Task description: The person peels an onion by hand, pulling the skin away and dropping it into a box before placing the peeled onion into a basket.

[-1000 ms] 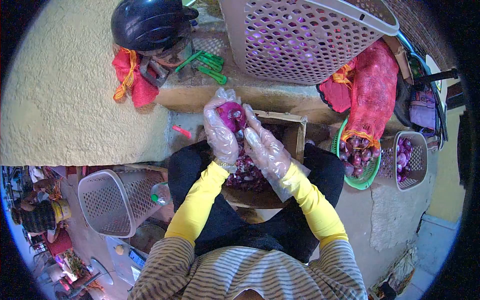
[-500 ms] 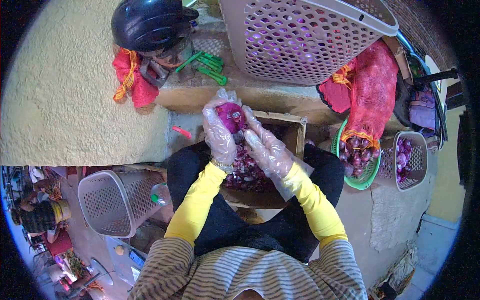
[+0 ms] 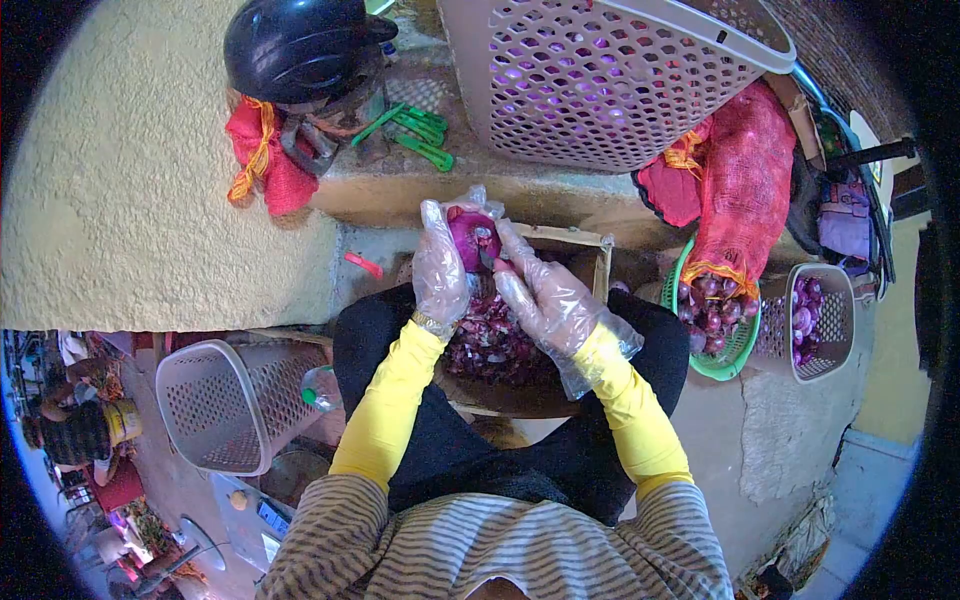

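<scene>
My left hand (image 3: 440,262), in a clear plastic glove, is closed around a purple-red onion (image 3: 472,238). Against the onion's near right side, my gloved right hand (image 3: 555,300) grips a small knife (image 3: 502,265). Only a bit of its red handle and a short dark blade show; the fingers cover the rest. Below both hands, between the knees, a box (image 3: 520,403) holds a heap of onion skins (image 3: 490,345).
A large perforated basket (image 3: 610,90) of onions stands on the ledge ahead. At right are a red mesh sack (image 3: 745,180), a green basket (image 3: 735,368) and a smaller grey basket (image 3: 840,325) of onions. Another basket (image 3: 210,400) lies left. Green-handled tools (image 3: 425,140) rest near a black helmet (image 3: 300,50).
The onion has turned in my left hand, and the left fingers have straightened somewhat. My right hand has shifted slightly, bringing the knife's red handle into sight.
</scene>
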A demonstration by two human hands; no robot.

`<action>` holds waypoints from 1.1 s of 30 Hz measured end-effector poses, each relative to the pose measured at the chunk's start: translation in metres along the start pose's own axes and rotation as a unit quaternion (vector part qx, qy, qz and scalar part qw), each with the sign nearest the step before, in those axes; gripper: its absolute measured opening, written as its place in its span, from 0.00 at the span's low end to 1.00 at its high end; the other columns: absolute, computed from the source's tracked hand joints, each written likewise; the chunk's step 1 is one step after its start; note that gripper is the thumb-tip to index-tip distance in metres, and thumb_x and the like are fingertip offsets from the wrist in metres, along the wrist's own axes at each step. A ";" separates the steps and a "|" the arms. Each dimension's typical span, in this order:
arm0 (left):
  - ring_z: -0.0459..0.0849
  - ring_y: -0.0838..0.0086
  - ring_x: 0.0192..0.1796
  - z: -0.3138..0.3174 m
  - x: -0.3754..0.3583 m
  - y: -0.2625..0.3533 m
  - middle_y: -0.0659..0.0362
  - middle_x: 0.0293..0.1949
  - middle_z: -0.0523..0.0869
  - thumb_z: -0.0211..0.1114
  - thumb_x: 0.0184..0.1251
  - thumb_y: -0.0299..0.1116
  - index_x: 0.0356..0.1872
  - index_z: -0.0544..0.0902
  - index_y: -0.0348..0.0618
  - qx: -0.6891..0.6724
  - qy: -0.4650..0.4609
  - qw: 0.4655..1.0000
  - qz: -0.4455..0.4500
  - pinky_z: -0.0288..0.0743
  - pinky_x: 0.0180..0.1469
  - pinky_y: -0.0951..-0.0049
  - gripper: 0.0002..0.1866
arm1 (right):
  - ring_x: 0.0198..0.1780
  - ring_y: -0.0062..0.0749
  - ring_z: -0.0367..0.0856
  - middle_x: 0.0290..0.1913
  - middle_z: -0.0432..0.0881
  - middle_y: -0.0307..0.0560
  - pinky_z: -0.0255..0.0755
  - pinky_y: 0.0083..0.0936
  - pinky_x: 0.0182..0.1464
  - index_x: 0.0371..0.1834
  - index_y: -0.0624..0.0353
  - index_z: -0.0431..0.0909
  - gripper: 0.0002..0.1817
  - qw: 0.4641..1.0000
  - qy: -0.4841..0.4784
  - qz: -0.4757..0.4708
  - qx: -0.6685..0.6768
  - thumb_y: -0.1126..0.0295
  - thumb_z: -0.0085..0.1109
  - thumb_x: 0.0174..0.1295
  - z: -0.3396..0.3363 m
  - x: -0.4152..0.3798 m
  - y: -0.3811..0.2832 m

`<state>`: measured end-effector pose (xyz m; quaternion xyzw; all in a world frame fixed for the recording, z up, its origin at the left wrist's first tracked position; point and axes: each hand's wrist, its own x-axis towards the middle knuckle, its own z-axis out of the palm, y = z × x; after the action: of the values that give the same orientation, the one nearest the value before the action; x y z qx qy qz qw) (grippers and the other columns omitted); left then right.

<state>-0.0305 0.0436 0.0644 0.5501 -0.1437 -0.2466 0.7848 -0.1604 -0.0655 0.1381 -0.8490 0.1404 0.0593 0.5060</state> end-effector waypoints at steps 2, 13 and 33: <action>0.85 0.61 0.57 -0.001 0.002 -0.002 0.49 0.53 0.87 0.32 0.83 0.65 0.59 0.80 0.39 -0.078 -0.001 0.996 -0.041 0.76 0.67 0.60 0.39 | 0.55 0.55 0.86 0.56 0.84 0.65 0.75 0.36 0.59 0.82 0.60 0.54 0.34 1.000 0.015 -0.016 -0.016 0.63 0.51 0.77 0.000 -0.001 0.003; 0.88 0.67 0.50 -0.006 0.001 0.017 0.53 0.48 0.89 0.36 0.80 0.68 0.60 0.81 0.38 -0.010 -0.034 0.985 -0.169 0.81 0.61 0.64 0.42 | 0.39 0.53 0.86 0.37 0.86 0.56 0.78 0.42 0.44 0.50 0.63 0.79 0.14 0.935 0.261 -0.185 -0.154 0.62 0.56 0.76 0.004 0.006 0.037; 0.84 0.73 0.49 -0.003 0.000 0.013 0.58 0.46 0.88 0.38 0.81 0.68 0.49 0.84 0.40 0.097 -0.091 0.976 -0.171 0.76 0.62 0.68 0.39 | 0.40 0.57 0.87 0.37 0.88 0.58 0.79 0.46 0.45 0.53 0.54 0.84 0.31 0.987 0.075 -0.043 -0.137 0.37 0.61 0.65 -0.008 0.014 0.020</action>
<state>-0.0259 0.0499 0.0755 0.6153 -0.1416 -0.4112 0.6574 -0.1531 -0.0839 0.1217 -0.9176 0.1315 -0.0078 0.3751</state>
